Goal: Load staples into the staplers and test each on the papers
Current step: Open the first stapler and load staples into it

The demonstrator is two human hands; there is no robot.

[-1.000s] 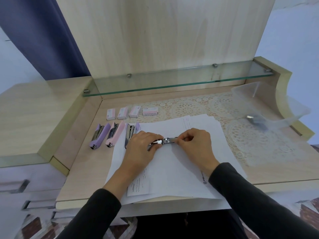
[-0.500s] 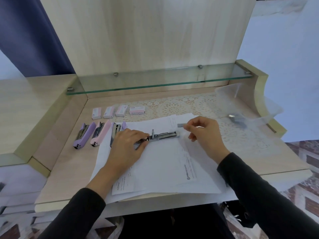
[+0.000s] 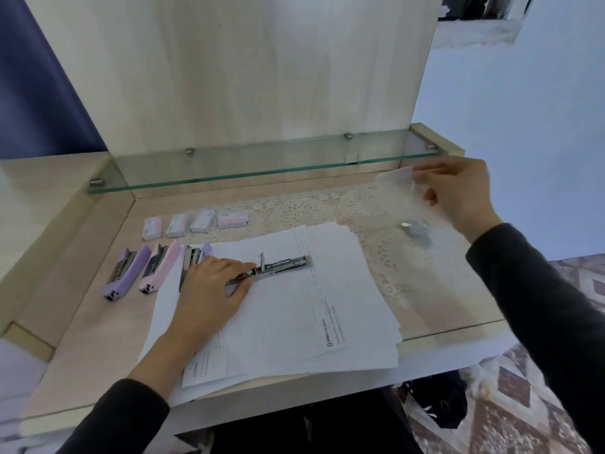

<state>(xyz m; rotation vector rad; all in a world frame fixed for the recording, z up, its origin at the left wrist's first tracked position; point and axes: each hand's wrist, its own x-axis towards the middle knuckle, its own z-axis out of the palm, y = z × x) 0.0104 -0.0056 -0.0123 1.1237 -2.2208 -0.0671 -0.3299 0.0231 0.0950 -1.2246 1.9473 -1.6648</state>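
Currently: left hand (image 3: 212, 283) flat, pinning rear of opened metal stapler (image 3: 281, 264) on papers (image 3: 294, 309); rigid, probably slippery. Right hand (image 3: 458, 191) pinching flimsy clear bag (image 3: 409, 204).

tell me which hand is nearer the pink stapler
Left. The left hand rests on the papers just right of the pink stapler, holding an opened stapler. The right hand is far across, at the plastic bag.

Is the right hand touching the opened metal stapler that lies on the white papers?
No, the right hand is raised at the clear plastic bag, while only the left hand holds the opened metal stapler.
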